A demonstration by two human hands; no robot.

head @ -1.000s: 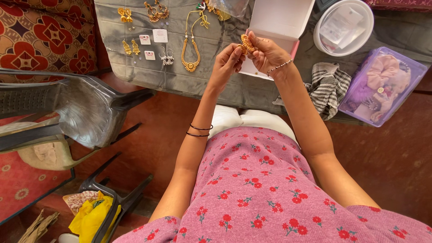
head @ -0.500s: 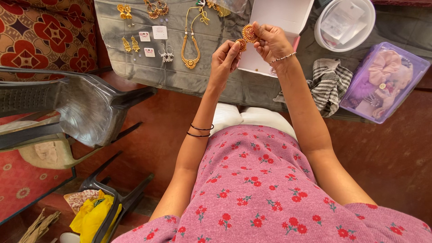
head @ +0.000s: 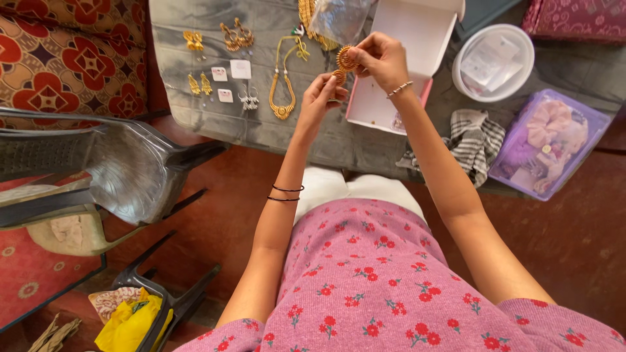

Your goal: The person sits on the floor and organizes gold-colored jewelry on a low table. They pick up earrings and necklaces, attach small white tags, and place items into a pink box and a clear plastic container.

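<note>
So a round gold earring (head: 345, 58) is being held up over the grey cloth (head: 261, 124), pinched at its upper edge by the right hand (head: 381, 60), while a second small gold piece (head: 338, 76) just below it is being gripped by the fingertips of the left hand (head: 318, 98). Both hands are being kept closed tight around the jewellery, right above the near edge of an open white box with a pink rim (head: 404, 65).

The cloth is being used as the work surface and it's laid flat on a reddish-brown floor (head: 574, 241). More gold stuff is being displayed on it: a gold necklace (head: 285, 85), small earring pairs (head: 199, 83) next to little white cards (head: 240, 69), plus a clear plastic bag (head: 339, 19) at the top. Off to the right, a white round tub (head: 493, 62), a striped rag (head: 473, 140) and a purple clear container (head: 548, 143) with pink fabric bits are being kept. On the left, grey plastic chairs (head: 124, 169) are being stacked beside a red floral mat (head: 59, 58), and a yellow cloth (head: 127, 322) is lying at the bottom
</note>
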